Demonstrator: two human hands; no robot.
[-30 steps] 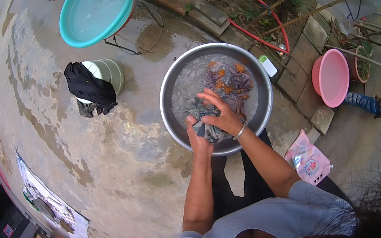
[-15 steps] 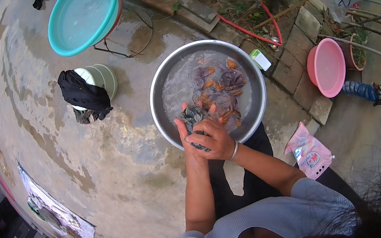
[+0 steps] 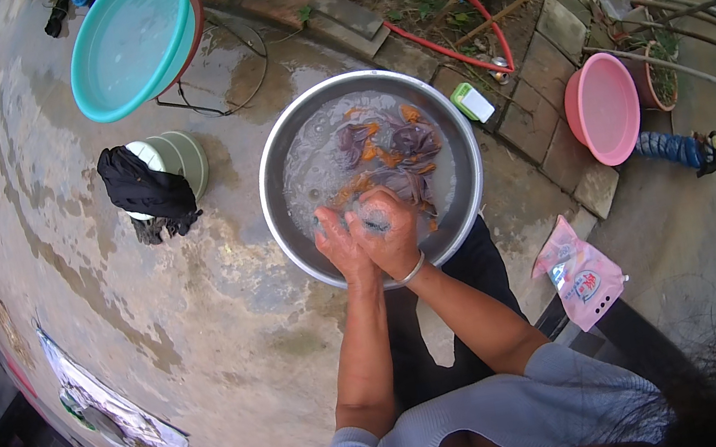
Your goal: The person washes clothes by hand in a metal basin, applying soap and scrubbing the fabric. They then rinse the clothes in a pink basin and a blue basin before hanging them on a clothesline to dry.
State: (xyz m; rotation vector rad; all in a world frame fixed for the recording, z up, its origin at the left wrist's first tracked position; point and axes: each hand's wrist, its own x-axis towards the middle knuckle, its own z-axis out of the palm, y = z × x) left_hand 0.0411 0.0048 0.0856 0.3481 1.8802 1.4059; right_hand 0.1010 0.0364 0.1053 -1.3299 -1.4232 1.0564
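Observation:
A large metal basin (image 3: 272, 181) of cloudy, sudsy water stands in front of me. Purple and orange wet cloth (image 3: 412, 140) lies in its right half. Over the near side of the basin, my left hand (image 3: 345, 246) and my right hand (image 3: 386, 230) are pressed together, fingers curled. A dark grey cloth (image 3: 374, 222) is squeezed between them; only a small bit of it shows, the rest hidden by my hands. A light bangle circles my right wrist.
A turquoise basin (image 3: 189, 48) of water sits on a wire stand at far left. Nearer, black cloth (image 3: 145, 185) drapes a pale green bucket (image 3: 193, 161). Rightward are a green-and-white box (image 3: 474, 102), a pink basin (image 3: 577, 113), a pink bag (image 3: 579, 274) and a red hose (image 3: 497, 34).
My hands have closed together around the grey cloth, which showed more openly between the fingers before. They sit slightly further left in the picture, as the whole view has shifted.

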